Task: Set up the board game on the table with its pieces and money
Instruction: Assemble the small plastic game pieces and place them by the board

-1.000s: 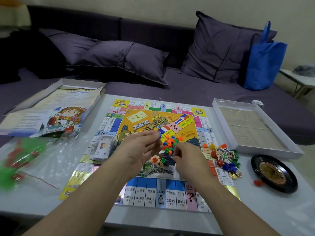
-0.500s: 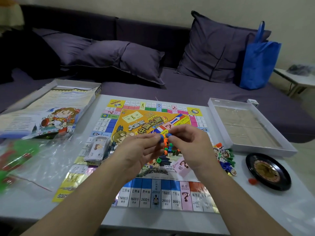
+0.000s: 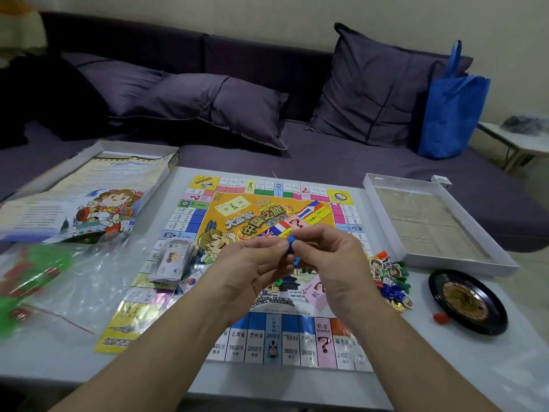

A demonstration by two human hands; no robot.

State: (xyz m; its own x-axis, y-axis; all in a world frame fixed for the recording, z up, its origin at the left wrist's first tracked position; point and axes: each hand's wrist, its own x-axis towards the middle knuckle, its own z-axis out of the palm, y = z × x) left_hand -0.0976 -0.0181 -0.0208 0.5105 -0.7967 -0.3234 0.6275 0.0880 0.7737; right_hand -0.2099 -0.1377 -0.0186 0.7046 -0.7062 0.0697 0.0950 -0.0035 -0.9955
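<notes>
both hands risen; left hand (image 3: 252, 269) and right hand (image 3: 332, 263) pinch blue piece (image 3: 291, 243).

Two bare forearms and hands, seen from above.

Left hand (image 3: 252, 272) and right hand (image 3: 332, 263) both uncovered: no gloves, no rings, no watch or bracelet at either wrist. Forearms bare all the way down to the lower edge of the view, with no sleeve or cuff showing anywhere along them. Fingernails short and plain, unpainted where visible. No marks, bandages or tattoos to be made out on either arm.
</notes>
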